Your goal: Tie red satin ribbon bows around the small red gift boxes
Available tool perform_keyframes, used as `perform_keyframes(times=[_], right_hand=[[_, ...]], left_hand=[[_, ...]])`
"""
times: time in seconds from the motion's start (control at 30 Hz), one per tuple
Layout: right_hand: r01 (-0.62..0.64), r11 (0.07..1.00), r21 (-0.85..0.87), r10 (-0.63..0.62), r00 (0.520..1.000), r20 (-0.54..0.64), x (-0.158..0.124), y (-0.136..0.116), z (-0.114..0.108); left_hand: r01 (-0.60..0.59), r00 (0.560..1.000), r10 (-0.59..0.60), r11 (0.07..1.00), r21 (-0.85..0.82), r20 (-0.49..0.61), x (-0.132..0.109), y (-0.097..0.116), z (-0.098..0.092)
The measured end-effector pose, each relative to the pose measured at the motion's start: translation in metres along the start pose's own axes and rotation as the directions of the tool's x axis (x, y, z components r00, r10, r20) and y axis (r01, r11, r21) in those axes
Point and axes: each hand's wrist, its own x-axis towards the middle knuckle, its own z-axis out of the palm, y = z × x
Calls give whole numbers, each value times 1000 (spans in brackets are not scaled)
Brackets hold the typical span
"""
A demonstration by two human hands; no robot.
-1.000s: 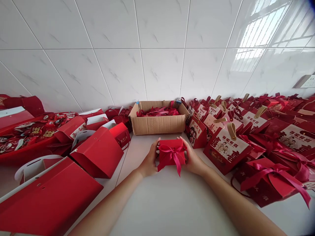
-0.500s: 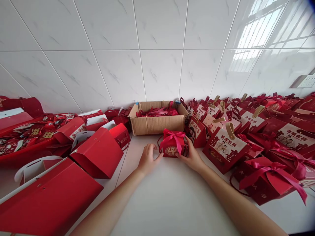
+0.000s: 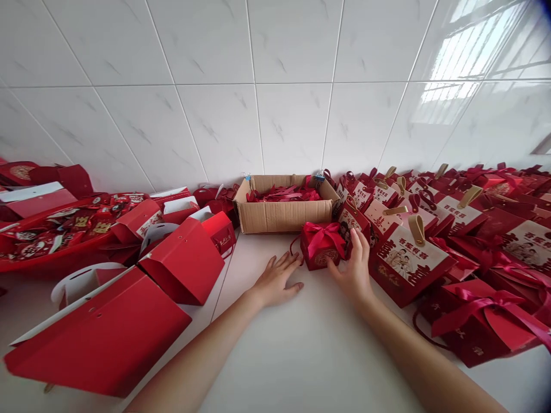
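— Hands, then? Left hand (image 3: 278,281)?
— Flat on the bench (image 3: 301,350), palm down, fingers spread, holding nothing, its tips just beside the small red box (image 3: 322,248).
— Right hand (image 3: 353,269)?
— Loosely open against that box's right side, touching, not clamping.
— Progress?
— Flat red cartons (image 3: 103,335) on the left look unassembled; this box, before the cardboard box (image 3: 284,216), looks closed and bowed; finished boxes (image 3: 408,261) crowd the right.

**Single head camera, looking down along the arms**

Worn on the head, it faces forward and down toward the white tiled wall (image 3: 275,86), close above the white tabletop (image 3: 301,355). The left hand (image 3: 278,281) and right hand (image 3: 355,272) sit mid-frame on outstretched arms; the open brown cardboard box (image 3: 284,215) lies just beyond.
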Motion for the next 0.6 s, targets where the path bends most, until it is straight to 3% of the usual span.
perform_keyframes(times=[0.07, 0.13, 0.27, 0.33, 0.4, 0.5, 0.53, 0.6], right_hand=[[106, 994, 9, -106, 994, -29, -2, -10, -3], [216, 975, 45, -215, 976, -34, -5, -21, -5], [410, 899, 152, -420, 907, 37, -17, -36, -5], [439, 872, 217, -469, 876, 114, -22, -38, -2], [381, 879, 285, -443, 874, 199, -24, -35, 2], [206, 909, 361, -327, 891, 314, -26, -29, 8], [158, 914, 373, -299, 885, 357, -27, -27, 10], [100, 921, 375, -275, 851, 448, -28, -25, 13]], left_hand=[[-38, 983, 43, 999, 30, -176, -2, 0, 1], [-37, 940, 58, 997, 68, -337, -4, 1, 1], [41, 873, 24, 992, 122, -487, -7, 3, -7], [97, 827, 9, 983, 158, -562, -7, 5, -20], [219, 748, -22, 952, 215, -663, -10, 10, -41], [533, 551, -160, 822, 198, -819, -26, 24, -89], [596, 508, -203, 785, 171, -837, -35, 29, -108], [672, 497, -286, 725, 154, -819, -60, 35, -144]])
